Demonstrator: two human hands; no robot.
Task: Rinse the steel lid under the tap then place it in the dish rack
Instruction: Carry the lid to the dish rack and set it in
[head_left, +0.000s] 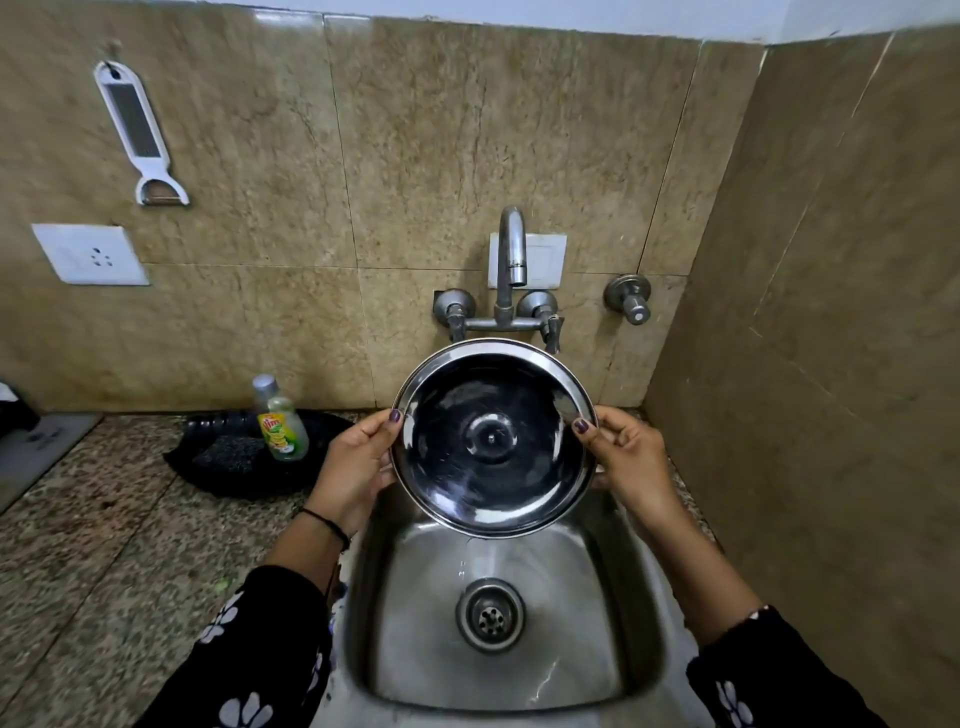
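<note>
The round steel lid is held tilted over the steel sink, its hollow underside facing me. My left hand grips its left rim and my right hand grips its right rim, thumbs on the inner face. The tap stands on the wall just above the lid; no stream shows from its spout. A few drops fall from the lid's lower edge toward the drain. No dish rack is in view.
A dish soap bottle stands in a black tray with a scrubber left of the sink on the speckled counter. A wall valve, a socket and a hanging peeler are on the tiled wall. A side wall closes the right.
</note>
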